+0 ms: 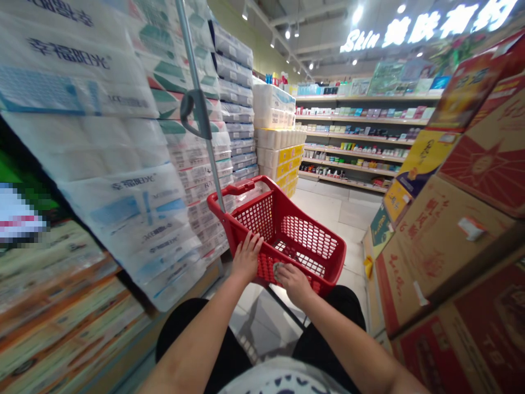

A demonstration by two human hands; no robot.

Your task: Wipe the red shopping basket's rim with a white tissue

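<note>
A red plastic shopping cart (309, 235) with a perforated basket stands right in front of my knees. My left hand (246, 256) rests at the near side of its rim, fingers stretched out and slightly apart over the edge. Lower down, my right hand (293, 279) is closed around a small greyish cloth (279, 271), which presses against the outside of the near basket wall. Only a bit of the cloth shows past the fingertips. A metal pole (188, 44) with a grey hook-like grip (197, 115) rises from the cart's handle end.
Tall stacks of wrapped tissue packs (135, 142) line the left side, close to the cart. Cardboard boxes (435, 235) are piled on the right. Shelves of small goods (361, 117) stand at the back, beyond a pale tiled floor (322, 200).
</note>
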